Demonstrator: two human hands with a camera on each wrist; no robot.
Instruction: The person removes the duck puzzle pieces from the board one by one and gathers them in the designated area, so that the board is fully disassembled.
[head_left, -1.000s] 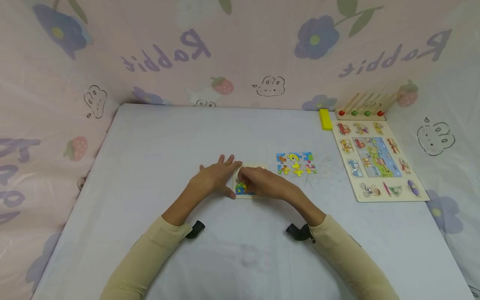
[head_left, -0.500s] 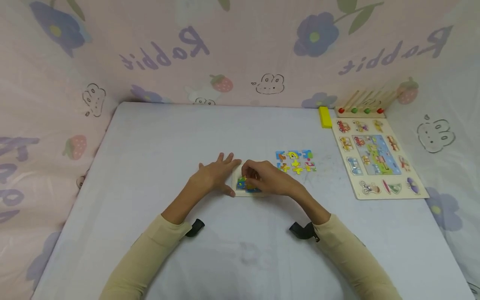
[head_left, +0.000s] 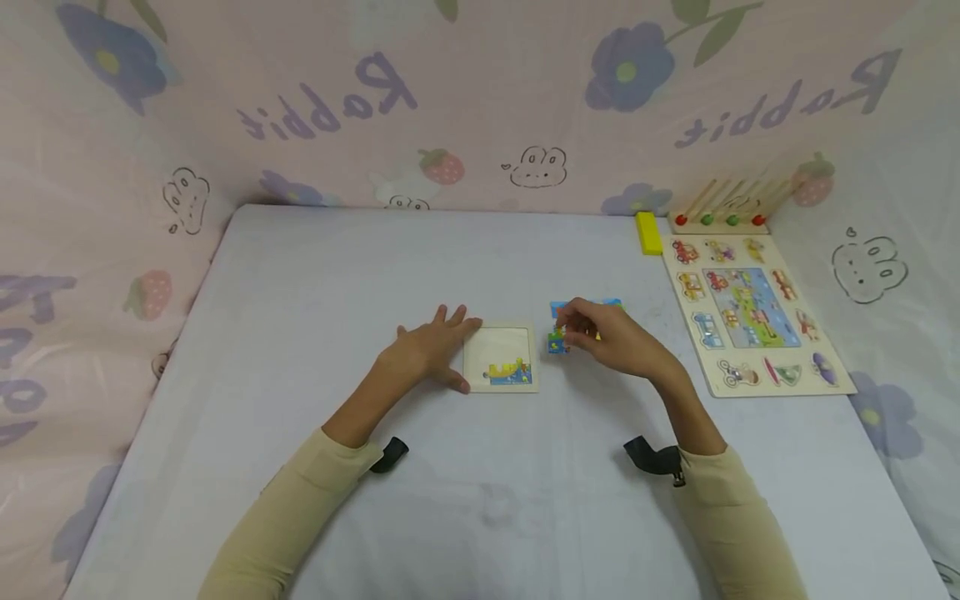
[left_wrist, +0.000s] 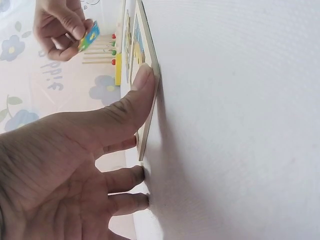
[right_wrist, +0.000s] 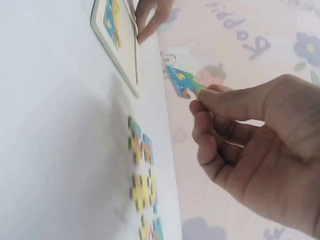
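My left hand (head_left: 426,358) rests with spread fingers at the left edge of a small square wooden puzzle tray (head_left: 498,337). In the left wrist view its thumb (left_wrist: 143,80) lies on the tray's rim. A few joined puzzle pieces (head_left: 510,372) sit in the tray's lower right. Between thumb and fingers my right hand (head_left: 618,337) pinches a blue and green puzzle piece (right_wrist: 182,82), held above the table to the right of the tray. Loose puzzle pieces (right_wrist: 142,190) lie beneath it, partly hidden by the hand in the head view.
At the right stands a larger wooden picture board (head_left: 697,333). Behind it is a wooden rack with thin rods (head_left: 720,227) and red and green beads. A yellow block (head_left: 648,233) lies beside the rack. A printed curtain (head_left: 480,100) surrounds the white table (head_left: 300,275).
My right hand has lifted a blue and green piece out of the tray and carried it right, over the loose pieces. My left hand has stayed at the tray's edge.
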